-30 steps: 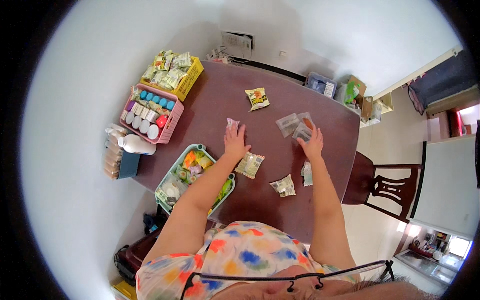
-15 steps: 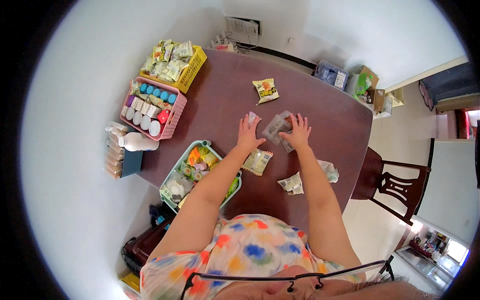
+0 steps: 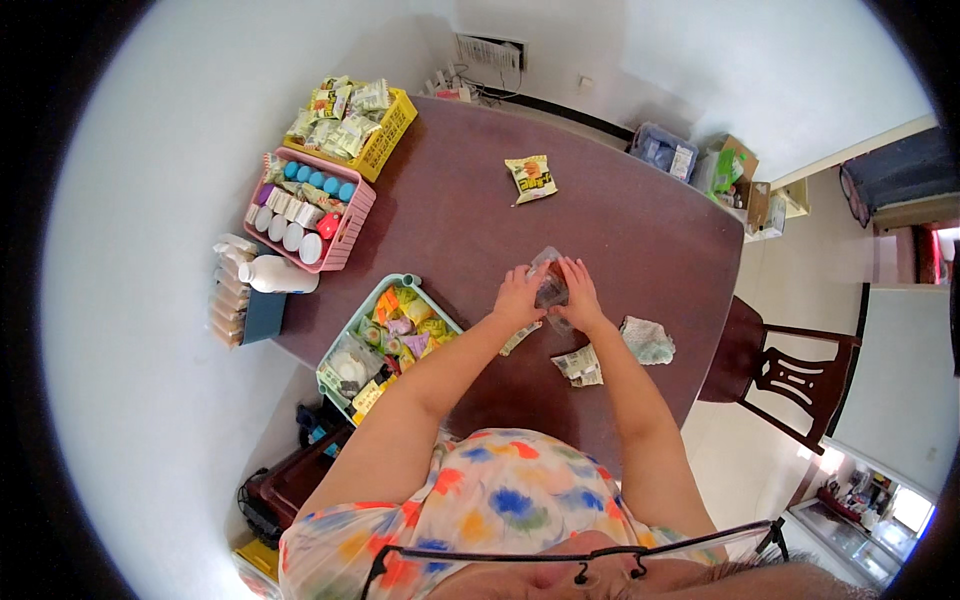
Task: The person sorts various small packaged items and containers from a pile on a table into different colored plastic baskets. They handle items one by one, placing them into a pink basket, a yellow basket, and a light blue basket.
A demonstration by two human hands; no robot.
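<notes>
On the table, a clear plastic container [image 3: 551, 288] stands between my two hands, held from both sides. My left hand [image 3: 516, 298] closes on its left side and my right hand [image 3: 578, 292] on its right side; the fingers of both bend around it. What lies inside the container is hard to make out. Partly covered by my left hand and wrist is a snack packet [image 3: 520, 338]. A crumpled wrapper [image 3: 580, 366] lies just left of my right forearm, and a whitish-green folded cloth [image 3: 648, 341] lies to its right. Farther off sits a yellow-and-white snack packet [image 3: 531, 180].
Left of my forearm is a pale green basket [image 3: 378, 291] of colourful packets. Along the left edge stand a yellow basket [image 3: 393, 130] of snacks, a pink basket [image 3: 347, 235] of bottles, and a white bottle [image 3: 280, 274]. A wooden chair [image 3: 790, 370] stands at right.
My hands have come together and nearer to me, from spread fingers beside the clear plastic container to gripping it between them. The container has moved slightly nearer to me.
</notes>
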